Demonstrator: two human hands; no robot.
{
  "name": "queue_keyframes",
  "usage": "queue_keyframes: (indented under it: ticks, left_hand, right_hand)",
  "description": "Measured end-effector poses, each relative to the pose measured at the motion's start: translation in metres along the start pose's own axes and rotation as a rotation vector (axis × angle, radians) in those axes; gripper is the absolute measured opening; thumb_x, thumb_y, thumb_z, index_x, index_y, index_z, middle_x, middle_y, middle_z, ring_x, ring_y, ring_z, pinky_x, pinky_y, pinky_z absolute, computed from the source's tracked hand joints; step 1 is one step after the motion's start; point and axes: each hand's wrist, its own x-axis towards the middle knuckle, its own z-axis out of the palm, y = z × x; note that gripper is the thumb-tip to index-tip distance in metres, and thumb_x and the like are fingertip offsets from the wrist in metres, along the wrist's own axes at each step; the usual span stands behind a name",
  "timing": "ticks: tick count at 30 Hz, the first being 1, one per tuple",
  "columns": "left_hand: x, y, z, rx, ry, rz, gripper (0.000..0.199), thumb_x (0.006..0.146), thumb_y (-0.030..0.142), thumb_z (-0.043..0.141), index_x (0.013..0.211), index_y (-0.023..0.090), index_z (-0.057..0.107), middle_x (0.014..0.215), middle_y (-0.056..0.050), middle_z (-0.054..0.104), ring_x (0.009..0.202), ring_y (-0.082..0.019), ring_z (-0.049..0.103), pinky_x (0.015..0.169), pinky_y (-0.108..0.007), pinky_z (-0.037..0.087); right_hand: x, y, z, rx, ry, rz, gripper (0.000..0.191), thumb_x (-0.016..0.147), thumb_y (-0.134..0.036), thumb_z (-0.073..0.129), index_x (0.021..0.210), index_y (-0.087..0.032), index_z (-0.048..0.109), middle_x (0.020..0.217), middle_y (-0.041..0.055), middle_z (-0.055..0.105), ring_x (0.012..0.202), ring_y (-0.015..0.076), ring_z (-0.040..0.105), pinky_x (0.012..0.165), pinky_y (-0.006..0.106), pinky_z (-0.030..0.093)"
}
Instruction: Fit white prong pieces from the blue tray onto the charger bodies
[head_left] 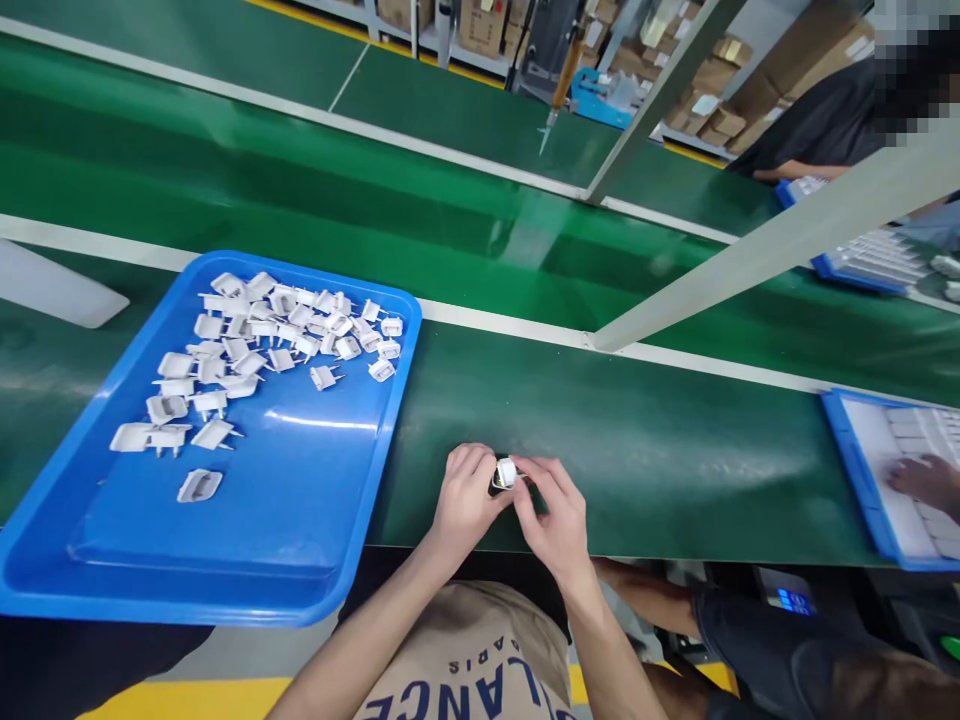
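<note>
Above the near edge of the green bench, my left hand (pixel 466 492) is closed around a small white plug part (pixel 506 472). Something dark shows at the part's lower left, too small to make out. From the other side, the thumb and fingers of my right hand (pixel 556 510) pinch the same part near what looks like a pin. To the left stands a blue tray (pixel 247 560). Many similar white plug parts (pixel 281 325), some with two pins showing, lie heaped towards its far side. One single plug part (pixel 199 486) sits apart nearer the front.
A slanted white post (pixel 750 250) rises behind the bench. Beyond it runs a green conveyor belt (pixel 450 240). At the right, a co-worker's hand (pixel 926 485) reaches into a blue-edged tray (pixel 862 480) of white pieces. A hanging screwdriver-like tool (pixel 562 80) and cardboard boxes (pixel 484 22) are at the back.
</note>
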Motion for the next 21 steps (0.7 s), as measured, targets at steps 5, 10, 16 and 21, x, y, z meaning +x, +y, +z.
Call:
queue_keyframes:
  ticks: [5, 10, 16, 21]
  left_hand:
    - [0.000, 0.004, 0.003, 0.042, 0.023, -0.025, 0.022, 0.100, 0.035, 0.062, 0.084, 0.022, 0.055, 0.086, -0.006, 0.063, 0.086, -0.024, 0.059, 0.081, -0.040, 0.046]
    - [0.001, 0.009, 0.003, 0.096, 0.082, -0.031, 0.026, 0.097, 0.038, 0.064, 0.080, 0.023, 0.051, 0.077, -0.002, 0.057, 0.076, -0.022, 0.056, 0.075, -0.037, 0.045]
    - [0.004, 0.012, -0.005, 0.123, 0.060, 0.026, 0.019, 0.091, 0.030, 0.072, 0.105, 0.022, 0.061, 0.080, -0.001, 0.064, 0.079, -0.022, 0.062, 0.079, -0.037, 0.046]
    - [0.004, 0.016, -0.008, 0.123, 0.021, 0.054, 0.028, 0.084, 0.037, 0.081, 0.089, 0.024, 0.057, 0.068, 0.004, 0.059, 0.067, -0.018, 0.058, 0.088, -0.040, 0.048]
  right_hand:
    - [0.005, 0.009, 0.005, 0.058, -0.001, -0.016, 0.019, 0.102, -0.026, 0.059, 0.116, -0.024, 0.072, 0.112, 0.0115, 0.070, 0.098, 0.0237, 0.070, 0.084, 0.037, 0.061]
    - [0.017, 0.018, 0.006, 0.221, -0.062, -0.018, 0.015, 0.101, -0.030, 0.061, 0.109, -0.024, 0.072, 0.105, 0.0090, 0.072, 0.085, 0.0203, 0.069, 0.077, 0.033, 0.061]
    - [0.010, 0.031, 0.001, 0.462, -0.018, 0.128, 0.026, 0.095, -0.039, 0.070, 0.115, -0.023, 0.068, 0.100, 0.0076, 0.073, 0.088, 0.0218, 0.072, 0.081, 0.035, 0.061]
    - [-0.002, 0.039, -0.001, 0.663, -0.005, 0.263, 0.031, 0.093, -0.045, 0.072, 0.114, -0.022, 0.066, 0.091, 0.0069, 0.072, 0.078, 0.0212, 0.071, 0.066, 0.031, 0.060]
